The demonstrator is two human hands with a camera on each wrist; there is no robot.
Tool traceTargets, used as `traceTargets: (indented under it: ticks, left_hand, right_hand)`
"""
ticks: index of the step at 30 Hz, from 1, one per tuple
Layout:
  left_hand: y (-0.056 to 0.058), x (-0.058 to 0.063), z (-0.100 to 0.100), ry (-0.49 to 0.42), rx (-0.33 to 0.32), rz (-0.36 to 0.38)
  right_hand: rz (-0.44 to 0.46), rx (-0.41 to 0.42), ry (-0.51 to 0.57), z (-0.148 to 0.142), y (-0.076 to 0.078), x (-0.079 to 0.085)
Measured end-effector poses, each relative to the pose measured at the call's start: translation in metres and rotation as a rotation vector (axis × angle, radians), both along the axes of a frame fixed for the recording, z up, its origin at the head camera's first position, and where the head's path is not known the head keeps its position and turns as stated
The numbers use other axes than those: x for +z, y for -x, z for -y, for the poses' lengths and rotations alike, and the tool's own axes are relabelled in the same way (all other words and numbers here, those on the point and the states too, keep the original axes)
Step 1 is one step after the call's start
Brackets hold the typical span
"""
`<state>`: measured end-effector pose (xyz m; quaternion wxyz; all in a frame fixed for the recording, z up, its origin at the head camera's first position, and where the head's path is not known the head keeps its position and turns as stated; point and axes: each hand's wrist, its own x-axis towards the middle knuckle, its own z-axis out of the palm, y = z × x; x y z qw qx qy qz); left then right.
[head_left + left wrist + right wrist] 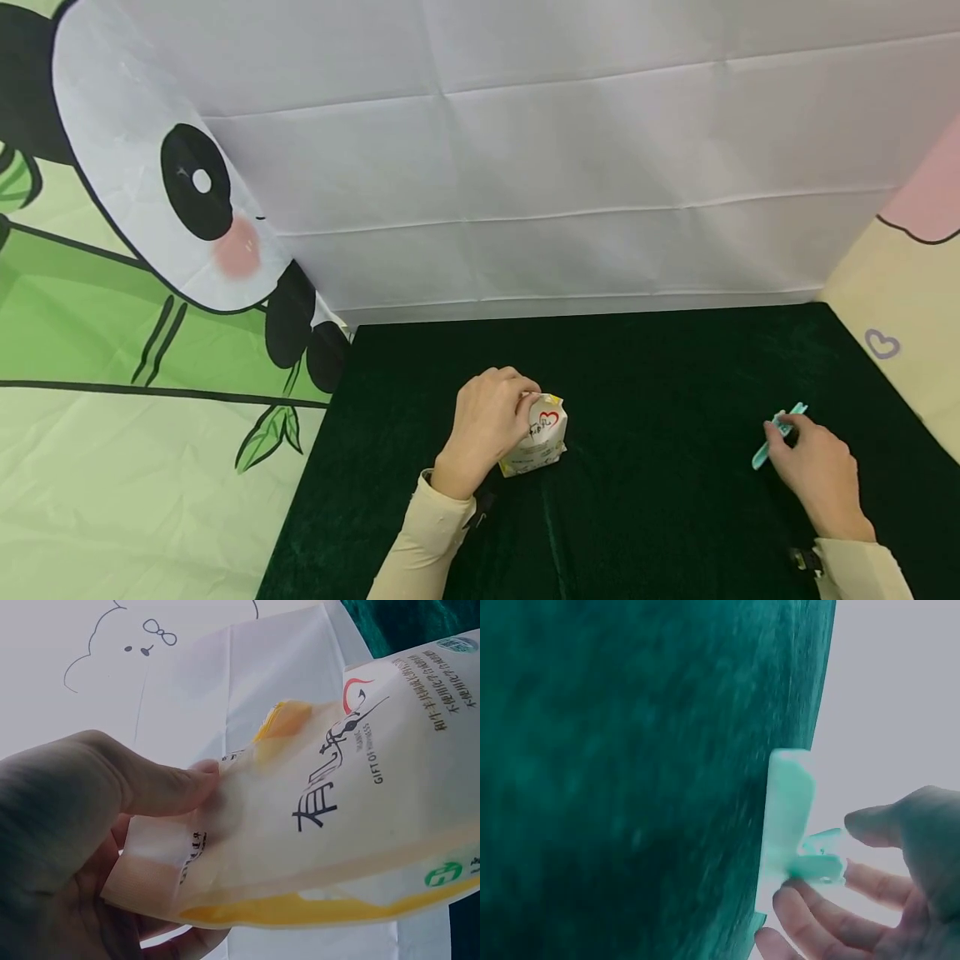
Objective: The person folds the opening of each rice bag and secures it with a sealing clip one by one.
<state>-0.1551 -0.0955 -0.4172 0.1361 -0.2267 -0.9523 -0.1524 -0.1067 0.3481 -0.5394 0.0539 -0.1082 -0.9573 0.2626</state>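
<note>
Thin, pale film is what my left hand (486, 421) pinches, near one end of the pouch (543, 437); I think it could crease or slip if I press unevenly. The teal clip (787, 814) could escape, because my right hand (821, 471) is loosely opened, its thumb apart. The clip lies at my right fingertips, over dark green cloth (660, 400), well apart from the pouch.

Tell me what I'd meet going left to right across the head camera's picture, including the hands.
Printed cartoon face → left hand → white packet → teal clip → right hand → purple heart outline on the yellow backdrop.
</note>
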Motion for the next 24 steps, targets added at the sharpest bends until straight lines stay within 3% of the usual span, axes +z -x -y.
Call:
traceTargets:
  ticks: [7, 24]
  left_hand:
    - [0.000, 0.000, 0.002, -0.010, -0.002, 0.010]
    - [-0.001, 0.001, 0.001, -0.003, 0.003, -0.001]
  right_hand:
    - [0.092, -0.090, -0.006, -0.007, -0.003, 0.006]
    - [0.249, -0.161, 0.061, -0.021, 0.000, 0.013]
